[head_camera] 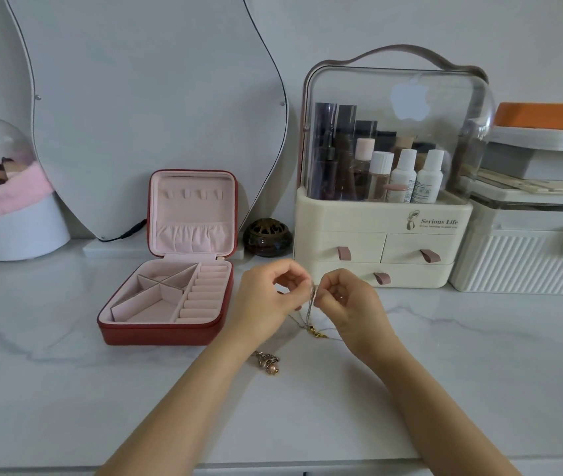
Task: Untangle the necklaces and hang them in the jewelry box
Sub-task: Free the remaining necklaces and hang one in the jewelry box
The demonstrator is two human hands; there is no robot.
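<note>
I observe both hands raised just above the white marble-patterned countertop (67, 372), fingertips nearly meeting. The left hand (268, 300) and the right hand (352, 304) each pinch the bundle of thin silver and gold necklace chains (311, 304) at its top, so the strands hang down between them. I judge this grip lets gravity draw the chains straight and expose the knot.

The lower ends trail onto the countertop, where small gold clasps (318, 333) rest below the hands. A rose-gold caged pendant (268, 363) lies just beside the left wrist; whether it belongs to one of the held chains I cannot tell.

The red square jewelry box with pale pink lining (166, 331) stands open to the left of the hands, near but apart. Its lid is upright, showing a row of small hooks (192, 194) above a gathered pocket (192, 237). No chain hangs there; the hanging step is not yet done.

Behind the hands stands a cream cosmetics organiser with a clear domed cover (383, 214).

Assessment: untangling is in hand. The fine links could tighten if pulled apart too firmly.
</note>
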